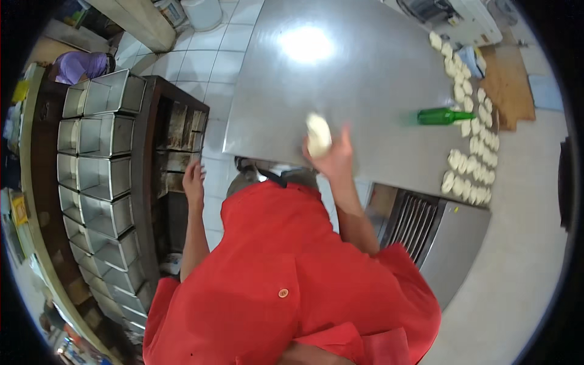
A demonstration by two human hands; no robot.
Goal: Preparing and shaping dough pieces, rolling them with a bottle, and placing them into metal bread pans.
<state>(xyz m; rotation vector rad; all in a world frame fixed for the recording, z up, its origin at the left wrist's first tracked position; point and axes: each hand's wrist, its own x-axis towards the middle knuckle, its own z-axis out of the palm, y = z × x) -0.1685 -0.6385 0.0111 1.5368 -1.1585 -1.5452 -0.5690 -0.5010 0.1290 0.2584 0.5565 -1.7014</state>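
Observation:
A pale, oblong piece of dough [318, 135] is in my right hand [333, 159], above the near edge of the metal table [280, 103]. The dough is slightly blurred, and one finger or thumb sticks out to its right. My left hand [194, 181] hangs off to the left of the table, beside a dark shelf unit [149, 152]. Its fingers are loosely bent and partly apart, with nothing seen in them. Several similar dough pieces [467, 164] lie in rows along the table's right side. A green bottle [435, 116] lies on its side by them.
Several empty metal loaf pans [103, 176] stand in a row on the left. A wooden board [508, 85] and a white machine [474, 24] are at the far right. A metal rack [413, 225] sits under the table. Another person in purple [82, 66] is at the far left.

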